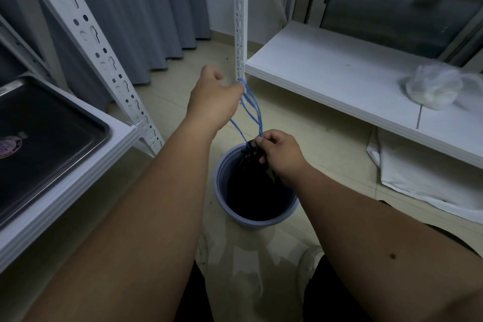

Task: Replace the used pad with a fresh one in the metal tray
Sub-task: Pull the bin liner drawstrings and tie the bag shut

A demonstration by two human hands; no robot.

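Observation:
A metal tray (86,123) lies on the white shelf (78,180) at the left, dark inside, with a round purplish mark near its left edge. On the floor in the middle stands a blue-grey bin (222,191) lined with a black bag (256,191). My left hand (214,102) holds the blue drawstrings (252,110) of the bag, pulled up above the bin. My right hand (279,151) pinches the gathered black neck of the bag at the bin's far rim. No pad lies in the tray that I can make out.
White perforated rack posts (240,21) rise beside and behind the bin. A low white shelf (339,81) at the right carries a crumpled clear plastic bag (433,86). White sheets (431,183) lie on the floor under it. Grey curtains (146,8) hang behind.

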